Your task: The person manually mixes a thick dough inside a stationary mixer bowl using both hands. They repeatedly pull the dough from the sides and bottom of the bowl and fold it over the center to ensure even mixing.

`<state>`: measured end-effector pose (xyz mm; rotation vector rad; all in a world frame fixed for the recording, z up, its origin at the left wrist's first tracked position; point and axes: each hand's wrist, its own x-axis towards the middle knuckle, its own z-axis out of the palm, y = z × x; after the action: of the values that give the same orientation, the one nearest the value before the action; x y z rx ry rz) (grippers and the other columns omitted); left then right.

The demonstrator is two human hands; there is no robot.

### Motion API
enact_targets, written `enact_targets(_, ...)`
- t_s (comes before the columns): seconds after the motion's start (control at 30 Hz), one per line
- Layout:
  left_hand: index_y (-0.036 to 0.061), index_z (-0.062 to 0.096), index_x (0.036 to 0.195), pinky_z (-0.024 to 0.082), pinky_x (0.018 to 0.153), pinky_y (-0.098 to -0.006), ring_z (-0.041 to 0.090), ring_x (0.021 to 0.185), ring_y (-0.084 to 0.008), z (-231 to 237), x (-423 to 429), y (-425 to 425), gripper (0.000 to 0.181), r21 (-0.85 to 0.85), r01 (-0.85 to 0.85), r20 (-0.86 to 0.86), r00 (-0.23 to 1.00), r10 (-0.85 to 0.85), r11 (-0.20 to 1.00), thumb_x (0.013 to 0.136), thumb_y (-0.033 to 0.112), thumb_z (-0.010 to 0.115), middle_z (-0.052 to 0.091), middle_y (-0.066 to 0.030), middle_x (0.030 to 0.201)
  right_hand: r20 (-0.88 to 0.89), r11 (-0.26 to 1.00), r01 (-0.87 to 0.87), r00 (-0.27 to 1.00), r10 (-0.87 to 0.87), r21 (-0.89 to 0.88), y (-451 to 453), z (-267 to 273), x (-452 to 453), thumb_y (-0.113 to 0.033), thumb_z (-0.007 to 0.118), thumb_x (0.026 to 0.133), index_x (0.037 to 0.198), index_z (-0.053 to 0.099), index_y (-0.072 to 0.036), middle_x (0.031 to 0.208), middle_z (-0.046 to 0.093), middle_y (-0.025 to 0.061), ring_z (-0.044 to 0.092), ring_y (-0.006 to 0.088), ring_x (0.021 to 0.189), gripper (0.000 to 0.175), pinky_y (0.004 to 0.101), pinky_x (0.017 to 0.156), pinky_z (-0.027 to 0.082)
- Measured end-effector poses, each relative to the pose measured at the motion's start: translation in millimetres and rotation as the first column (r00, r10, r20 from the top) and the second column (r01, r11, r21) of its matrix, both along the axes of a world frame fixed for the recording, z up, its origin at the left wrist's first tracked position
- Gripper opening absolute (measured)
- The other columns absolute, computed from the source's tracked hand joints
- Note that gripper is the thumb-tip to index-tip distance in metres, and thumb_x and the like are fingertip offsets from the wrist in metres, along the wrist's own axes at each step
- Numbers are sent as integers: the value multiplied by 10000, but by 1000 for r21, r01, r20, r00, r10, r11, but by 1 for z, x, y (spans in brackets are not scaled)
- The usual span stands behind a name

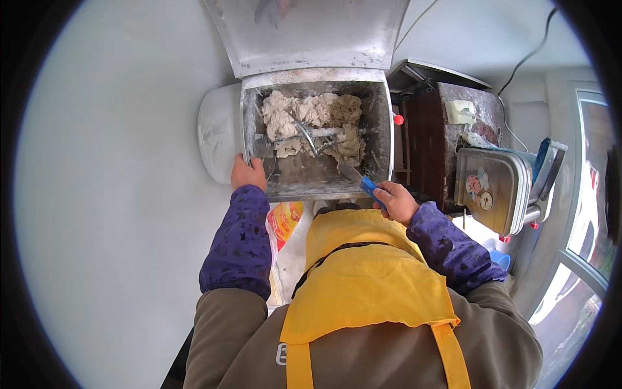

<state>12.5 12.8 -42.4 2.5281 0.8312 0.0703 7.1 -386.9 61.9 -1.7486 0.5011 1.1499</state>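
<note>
Rough, lumpy dough (316, 111) lies around the metal mixing shaft and curved blade (305, 135) inside the steel tub of a dough mixer (317, 76). My left hand (248, 173) grips the tub's left rim near its front corner. In my right hand (396, 200) is the blue handle of a scraper or knife (372, 190). Its flat metal blade reaches over the front right of the tub, with the tip at the lower edge of the dough. The mixer's metal lid (313, 36) stands raised behind the tub.
A red knob (398, 119) sticks out at the mixer's right side. Further right stand a dark, flour-dusted cabinet (427, 146) and a machine with a rounded metal cover (491, 189). A red and yellow bag (285, 221) lies below the tub's front. A wall (112, 170) rises at the left.
</note>
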Motion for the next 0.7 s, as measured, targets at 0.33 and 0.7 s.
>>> enact_targets(0.33, 7, 652, 1124, 536, 821, -592, 697, 915, -517, -4, 0, 0, 384, 36, -8, 2, 1000, 7, 999, 945, 344, 607, 734, -287, 962, 489, 981, -152, 851, 193, -123, -12, 10, -24, -251, 660, 1036, 1257, 637, 29, 901, 729, 170, 694, 271, 788, 358, 400, 728, 542)
enact_targets(0.7, 14, 643, 1163, 541, 830, -579, 698, 920, -507, -10, 0, 2, 395, 92, 3, 15, 1000, -5, 996, 935, 336, 615, 732, -282, 964, 604, 983, -155, 775, 185, -102, -17, 19, -39, -239, 684, 992, 1271, 629, 26, 1101, 727, 281, 711, 457, 1039, 388, 487, 899, 559)
